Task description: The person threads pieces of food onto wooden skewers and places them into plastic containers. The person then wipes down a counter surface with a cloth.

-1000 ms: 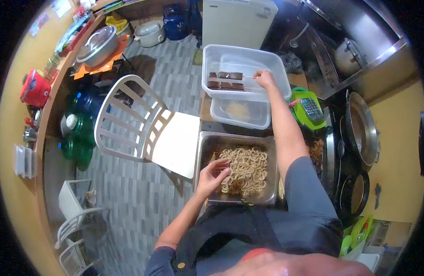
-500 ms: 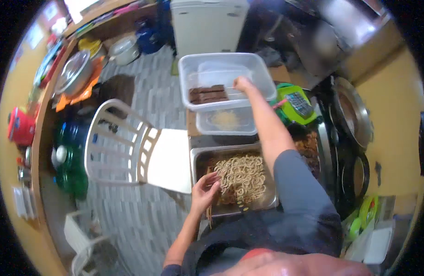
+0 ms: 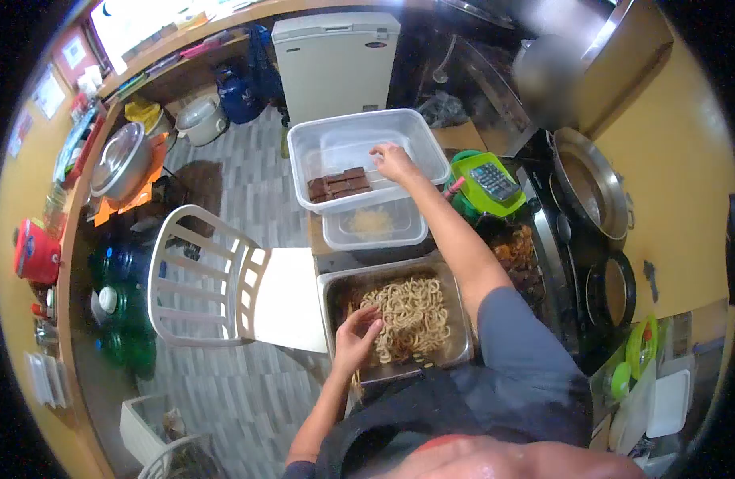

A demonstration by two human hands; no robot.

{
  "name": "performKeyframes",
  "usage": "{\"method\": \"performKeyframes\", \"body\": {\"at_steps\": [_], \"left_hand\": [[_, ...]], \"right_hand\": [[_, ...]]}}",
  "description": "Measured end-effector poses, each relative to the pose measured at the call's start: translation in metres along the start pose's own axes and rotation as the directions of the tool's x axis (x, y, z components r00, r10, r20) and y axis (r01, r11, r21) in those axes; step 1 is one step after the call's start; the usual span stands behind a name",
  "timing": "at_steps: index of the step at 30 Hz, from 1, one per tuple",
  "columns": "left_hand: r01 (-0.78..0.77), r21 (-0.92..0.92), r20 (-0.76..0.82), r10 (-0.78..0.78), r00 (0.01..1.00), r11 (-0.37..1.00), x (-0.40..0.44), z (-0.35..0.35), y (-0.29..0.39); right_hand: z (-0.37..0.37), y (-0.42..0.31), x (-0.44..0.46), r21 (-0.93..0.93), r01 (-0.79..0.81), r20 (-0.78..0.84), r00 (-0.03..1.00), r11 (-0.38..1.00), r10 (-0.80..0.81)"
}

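My right hand (image 3: 394, 163) is over a clear plastic tub (image 3: 300, 148), its fingers extended and apart, with nothing visible in them. Just left of it, dark brown blocks (image 3: 339, 184) lie in rows on the tub floor, with thin pale stick ends beside them. My left hand (image 3: 355, 342) hovers at the left side of a metal tray (image 3: 466, 323), fingers loosely curved and apart. Beside its fingertips, pale curled pieces of food (image 3: 415, 315) are heaped in the tray. Thin sticks (image 3: 355, 382) show near my left wrist.
A smaller clear container (image 3: 374, 229) with yellowish bits sits between tub and tray. To the right are a green basin (image 3: 487, 185) with a calculator-like object, brown food (image 3: 521, 259) and a large pan (image 3: 587, 184). A white chair (image 3: 284, 291) stands left.
My right hand has opened from a closed pose near a thin stick and shifted slightly away from the brown blocks. The left hand stays by the tray. The camera view has tilted.
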State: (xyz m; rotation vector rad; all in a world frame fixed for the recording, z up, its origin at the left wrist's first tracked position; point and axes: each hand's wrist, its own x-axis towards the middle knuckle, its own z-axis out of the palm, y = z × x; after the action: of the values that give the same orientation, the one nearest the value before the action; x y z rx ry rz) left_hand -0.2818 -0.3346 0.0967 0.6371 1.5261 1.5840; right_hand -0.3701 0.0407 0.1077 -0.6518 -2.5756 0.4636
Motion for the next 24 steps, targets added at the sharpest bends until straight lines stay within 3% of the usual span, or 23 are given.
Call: {"method": "performKeyframes", "body": {"at_steps": [3, 5, 7, 10, 11, 14, 15, 16, 18, 20, 23, 24], "left_hand": [[0.001, 0.011, 0.025, -0.001, 1.000, 1.000, -0.001, 0.002, 0.009], [-0.003, -0.055, 0.017, 0.004, 1.000, 0.998, -0.007, 0.005, 0.007], [-0.118, -0.029, -0.018, 0.117, 0.993, 0.993, -0.015, 0.002, 0.012], [-0.053, -0.038, -0.159, 0.047, 0.986, 0.998, -0.036, -0.001, 0.022], [-0.038, -0.145, -0.221, 0.005, 0.975, 0.989, -0.044, -0.004, 0.016], [-0.050, -0.128, -0.367, -0.001, 0.930, 0.990, -0.078, -0.017, 0.014], [-0.047, -0.264, -0.354, -0.052, 0.934, 0.963, -0.092, -0.023, 0.012], [-0.048, -0.234, -0.373, -0.044, 0.927, 0.971, -0.107, -0.032, 0.013], [-0.032, -0.135, -0.454, -0.033, 0.891, 0.990, -0.139, -0.055, 0.017], [-0.060, -0.228, -0.515, -0.068, 0.855, 0.972, -0.173, -0.091, 0.002], [-0.045, -0.239, -0.628, -0.119, 0.769, 0.970, -0.231, -0.147, -0.009], [-0.043, -0.237, -0.655, -0.127, 0.745, 0.970, -0.251, -0.168, -0.014]], "right_hand": [[-0.066, -0.087, -0.041, 0.311, 0.087, -0.057, 0.996, 0.946, -0.072], [-0.115, -0.143, -0.072, 0.360, 0.274, -0.128, 0.961, 0.892, -0.243], [-0.170, -0.196, -0.105, 0.518, 0.388, -0.202, 0.922, 0.762, -0.331], [-0.243, -0.242, -0.155, 0.675, 0.483, -0.257, 0.863, 0.558, -0.436], [-0.247, -0.241, -0.163, 0.698, 0.562, -0.329, 0.802, 0.443, -0.499], [-0.254, -0.248, -0.174, 0.730, 0.683, -0.467, 0.540, 0.040, -0.700], [-0.264, -0.262, -0.173, 0.728, 0.685, -0.449, 0.473, -0.004, -0.759], [-0.273, -0.276, -0.173, 0.731, 0.681, -0.427, 0.401, -0.048, -0.811], [-0.277, -0.305, -0.187, 0.716, 0.698, -0.367, 0.366, -0.009, -0.855], [-0.285, -0.341, -0.178, 0.738, 0.660, -0.264, 0.093, -0.139, -0.960], [-0.270, -0.399, -0.192, 0.767, 0.640, -0.146, 0.111, -0.041, -0.983], [-0.252, -0.418, -0.202, 0.725, 0.688, -0.210, 0.164, -0.041, -0.964]]}}
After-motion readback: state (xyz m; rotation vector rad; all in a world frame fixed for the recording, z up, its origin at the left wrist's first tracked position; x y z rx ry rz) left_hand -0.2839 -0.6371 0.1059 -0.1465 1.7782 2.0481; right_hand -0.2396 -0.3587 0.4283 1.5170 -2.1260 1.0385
